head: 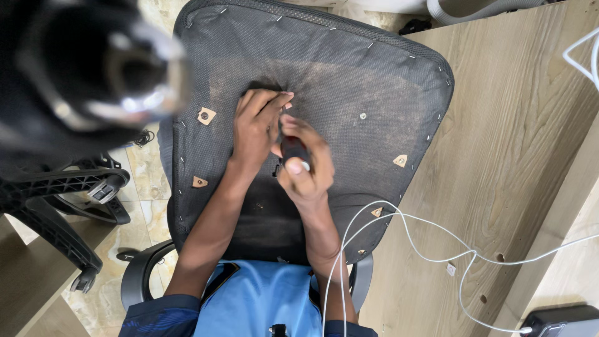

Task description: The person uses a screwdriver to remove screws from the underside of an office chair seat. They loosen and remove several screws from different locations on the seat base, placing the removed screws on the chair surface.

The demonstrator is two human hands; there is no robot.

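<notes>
A floor of mottled beige tiles (pixel 145 168) is seen at the left, and light wooden panels (pixel 511 156) with a fine grain and a few drilled holes fill the right side. Between them an upturned chair seat (pixel 349 87) is laid, its underside covered in black woven fabric, dusty brown at the middle and stapled along a rounded rim. Small tan wooden tabs (pixel 206 115) with screw holes are set through the fabric near its corners.

At the middle of the seat a screwdriver (pixel 293 150) with a dark, rounded handle is held upright, its tip hidden by the hands. The right hand (pixel 306 171) is closed round the handle, the thumb laid over its pale end cap. The left hand (pixel 256 128) is pressed just beside it, fingers bent and gathered against the shaft and fabric; whether the shaft is pinched cannot be told.

Open fabric is left on all sides of the hands, widest toward the far rim. White cables (pixel 424 246) are trailed across the seat's near right edge and over the wood to a dark charger block (pixel 558 319). A black plastic chair base (pixel 56 193) is seen at the left, below a blurred dark cylinder (pixel 81 68) close to the camera.
</notes>
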